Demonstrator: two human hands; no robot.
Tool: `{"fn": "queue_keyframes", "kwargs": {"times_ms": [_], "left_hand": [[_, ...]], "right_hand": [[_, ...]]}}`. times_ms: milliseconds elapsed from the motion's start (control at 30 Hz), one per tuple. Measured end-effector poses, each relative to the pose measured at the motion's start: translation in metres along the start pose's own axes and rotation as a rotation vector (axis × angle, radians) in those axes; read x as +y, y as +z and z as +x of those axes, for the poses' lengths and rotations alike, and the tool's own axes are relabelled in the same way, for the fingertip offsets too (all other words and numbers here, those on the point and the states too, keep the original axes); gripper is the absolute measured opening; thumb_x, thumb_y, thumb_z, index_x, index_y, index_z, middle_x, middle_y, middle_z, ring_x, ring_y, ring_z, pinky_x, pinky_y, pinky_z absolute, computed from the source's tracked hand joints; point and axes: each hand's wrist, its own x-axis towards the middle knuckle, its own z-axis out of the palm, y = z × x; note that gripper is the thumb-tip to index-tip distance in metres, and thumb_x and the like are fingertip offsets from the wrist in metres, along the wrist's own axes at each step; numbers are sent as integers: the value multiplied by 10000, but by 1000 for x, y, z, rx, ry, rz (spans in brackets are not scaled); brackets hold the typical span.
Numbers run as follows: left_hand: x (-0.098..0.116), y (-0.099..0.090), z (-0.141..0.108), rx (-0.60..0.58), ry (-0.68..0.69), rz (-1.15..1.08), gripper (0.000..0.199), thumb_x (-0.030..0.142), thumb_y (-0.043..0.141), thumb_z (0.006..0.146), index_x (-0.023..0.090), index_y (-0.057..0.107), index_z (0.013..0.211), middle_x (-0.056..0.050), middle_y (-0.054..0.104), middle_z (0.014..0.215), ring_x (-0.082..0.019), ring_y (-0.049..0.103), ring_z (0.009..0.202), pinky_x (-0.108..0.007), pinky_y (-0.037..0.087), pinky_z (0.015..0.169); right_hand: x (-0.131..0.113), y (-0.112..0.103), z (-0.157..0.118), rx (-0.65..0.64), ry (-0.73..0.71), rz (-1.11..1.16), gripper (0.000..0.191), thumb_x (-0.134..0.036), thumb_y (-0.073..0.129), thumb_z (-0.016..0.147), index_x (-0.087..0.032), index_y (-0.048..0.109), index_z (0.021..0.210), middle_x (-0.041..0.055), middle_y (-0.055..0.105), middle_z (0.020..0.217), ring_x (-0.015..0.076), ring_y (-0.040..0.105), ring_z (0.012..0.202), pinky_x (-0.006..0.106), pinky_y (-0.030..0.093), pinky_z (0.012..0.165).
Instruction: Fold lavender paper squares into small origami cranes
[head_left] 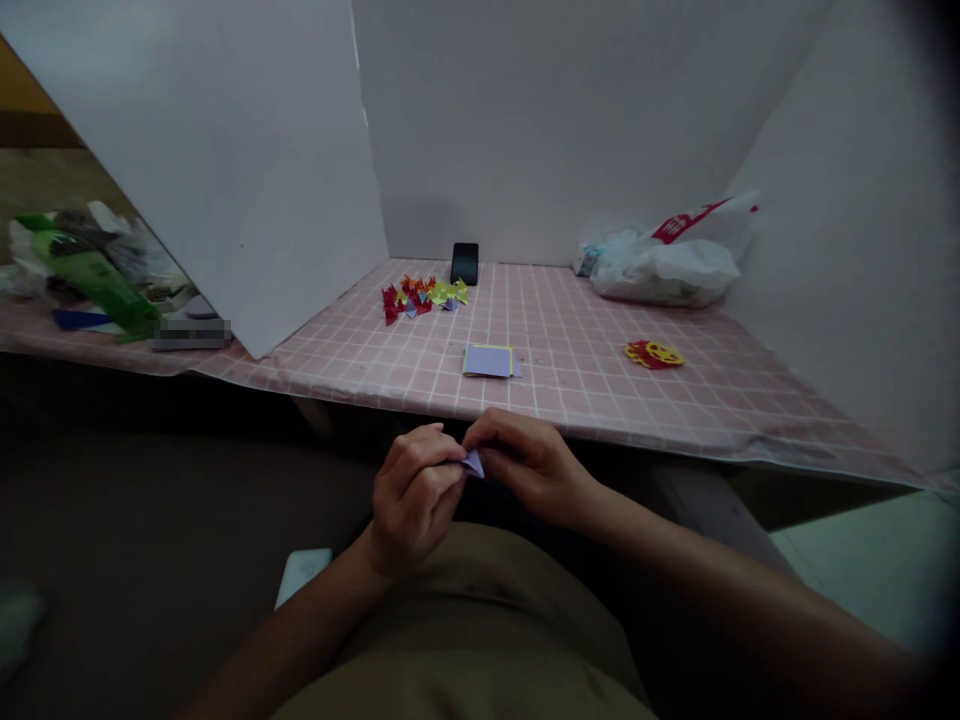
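Between my hands, in front of the table's near edge and above my lap, is a small piece of folded purple paper (474,463). My left hand (420,485) is closed on its left side, fingers curled over it. On the other side, my right hand (534,465) is closed with thumb and forefinger at the paper's upper right edge. Part of the paper is hidden behind the fingers. On the table beyond my hands lies a stack of square paper sheets (488,361), purple on top with yellow beneath.
Several small folded paper figures (420,294) in red, orange, yellow and purple sit farther back, beside a dark phone (465,263). Yellow and red cut-out shapes (655,354) and a white plastic bag (667,268) are to the right. White panels (300,180) enclose the table (559,345).
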Motion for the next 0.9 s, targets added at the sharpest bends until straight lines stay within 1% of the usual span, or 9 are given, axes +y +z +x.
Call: {"fn": "queue_keyframes", "kwargs": {"times_ms": [67,167,233,333,533,633,700,800,900], "left_hand": [[0,2,-2,18,-104,-64,175,54,659,871,211,598,918,-31,689,947,-180,676,946,-385,595,881],[0,5,-3,69,-354,-192,140,92,684,871,204,601,879,-27,687,918,-168,686,899,-316,579,791],[1,6,-2,36,-493,-242,98,122,687,874,195,624,854,-30,686,900,-156,673,852,-296,560,765],[2,6,1,-17,-608,-304,65,134,674,876,187,651,846,-25,683,867,-148,660,821,-289,546,768],[6,6,5,-16,-776,-430,99,160,683,842,181,629,761,-19,700,832,-142,668,781,-263,545,738],[7,9,5,-20,-843,-486,57,181,693,829,186,636,822,-10,696,812,-135,666,759,-244,551,709],[7,10,4,-4,-877,-499,116,185,705,813,191,634,905,-10,689,824,-137,671,767,-246,560,705],[6,11,3,-1,-869,-476,168,177,695,816,200,613,961,-17,678,858,-143,677,802,-259,568,731],[5,9,2,-63,-804,-449,162,157,674,836,216,606,971,-20,677,880,-146,678,827,-269,561,754]], "right_hand": [[0,0,0,-3,9,-23,113,-109,546,918,-189,625,908,19,646,818,138,579,712,271,468,649],[0,0,0,-2,43,-59,72,-158,571,928,-187,602,870,9,624,764,132,545,664,262,432,604],[0,0,0,-1,68,-82,87,-169,572,928,-186,592,845,3,612,739,128,530,650,258,415,595],[3,0,0,-2,88,-98,94,-157,570,911,-181,582,821,-1,603,728,126,523,648,256,404,599],[6,0,0,-18,151,-50,119,-211,556,940,-181,573,827,-15,569,705,121,497,636,250,390,589],[5,-1,0,-18,175,-38,161,-233,551,953,-180,564,802,-21,549,686,115,483,623,245,379,578],[4,-1,1,-10,180,-45,164,-218,547,949,-180,562,790,-21,549,679,116,484,622,245,378,580],[5,0,1,-9,188,-43,160,-208,549,942,-181,561,785,-26,539,663,116,478,623,246,374,584],[7,1,2,-27,197,-25,130,-227,584,926,-179,563,807,-26,541,688,113,466,635,243,372,587]]}}
